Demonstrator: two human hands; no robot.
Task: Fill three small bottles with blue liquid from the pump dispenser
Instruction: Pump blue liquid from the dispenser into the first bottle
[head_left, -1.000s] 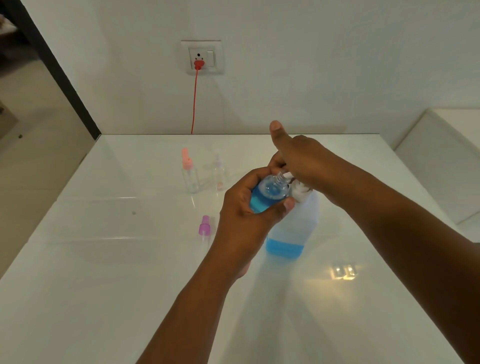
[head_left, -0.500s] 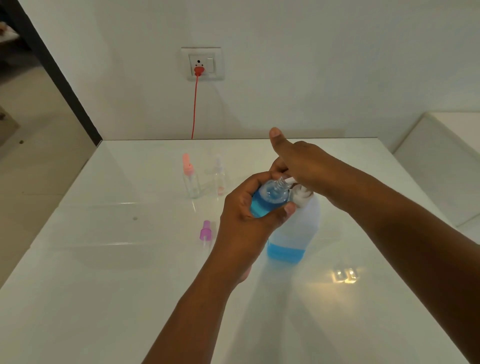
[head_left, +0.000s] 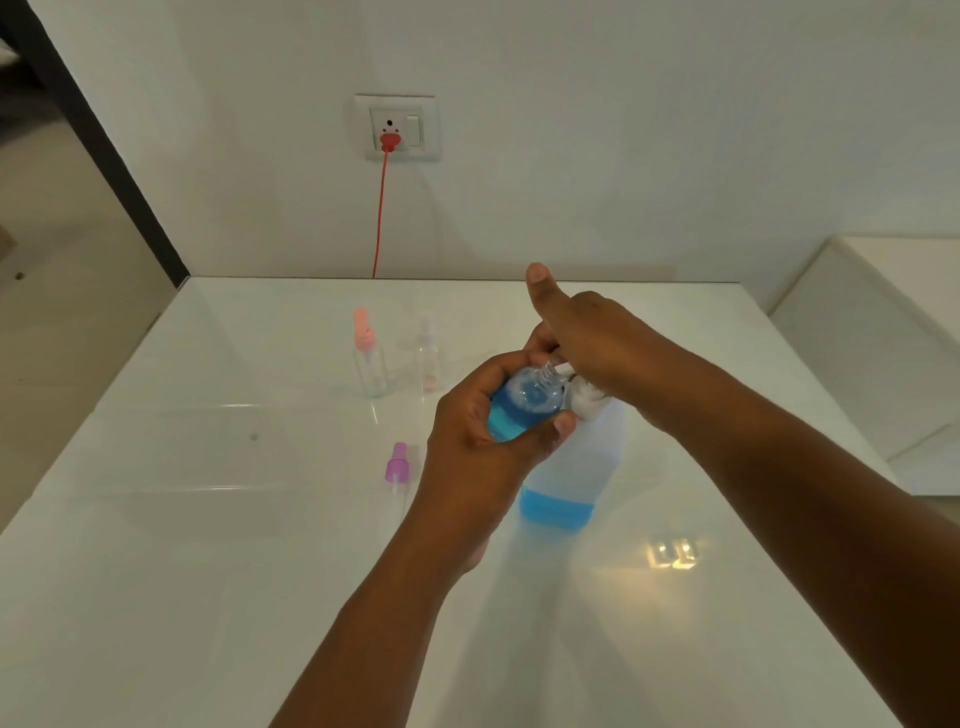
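Left hand (head_left: 480, 441) holds small bottle (head_left: 524, 408) at pump dispenser (head_left: 576, 457) spout; right hand (head_left: 587, 338) on the pump head.

Left fingers (head_left: 563, 422) curled round the small bottle, which is tilted with its open mouth at the spout tip and holds blue liquid in its lower part. Right fingers bent down over the white pump head, thumb sticking up and away; whether they press or just rest on it is hard to tell, palm hides the contact. Dispenser stands on the tabletop (head_left: 208, 597) just right of the left fingers, with a blue band at its base. Beyond the left fingers: pink-capped bottle (head_left: 368, 358) and clear bottle (head_left: 428, 358), upright, both looking empty. Left of the left fingers: purple spray cap (head_left: 397, 463) lying loose.
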